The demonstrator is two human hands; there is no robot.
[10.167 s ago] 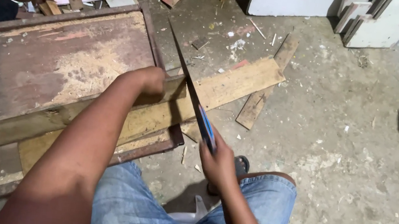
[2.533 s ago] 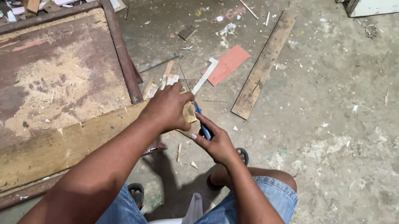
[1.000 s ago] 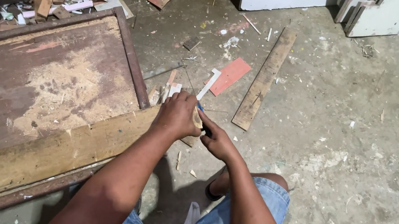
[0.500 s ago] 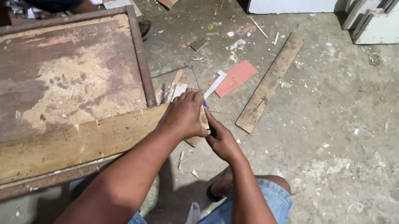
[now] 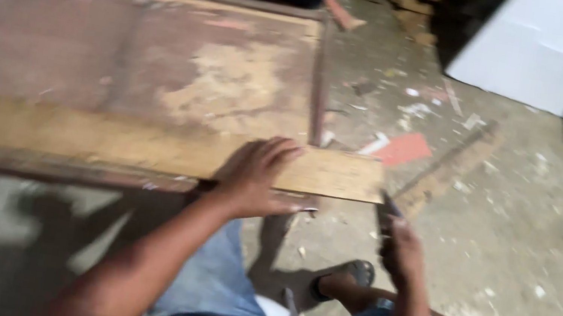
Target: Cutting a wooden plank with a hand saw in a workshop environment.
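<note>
The picture was blurry, so small things were hard to make out. In the middle of the frame, the left hand (image 5: 255, 176) lay flat on a long yellow plank (image 5: 176, 149), with its fingers spread wide and pressing down near the plank's right end. The plank lay across the near edge of a big brown wooden panel (image 5: 123, 55) that filled the upper left of the frame, and its right end stuck out a little past the panel's side rail. The right hand (image 5: 400, 246) was lower right of the middle, just beside that plank end but not touching it. It was closed around something dark and thin (image 5: 386, 207) that poked up from the fist; what it was could not be told through the blur. The plank's end looked square and whole, and no fresh cut showed in it, so the work on this plank did not look finished. A red flat scrap (image 5: 405, 148) and a darker strip of wood (image 5: 451, 167) lay on the dusty concrete floor (image 5: 546, 263) to the right, well apart from both hands. A white board (image 5: 551, 51) leaned in the upper right corner.
</note>
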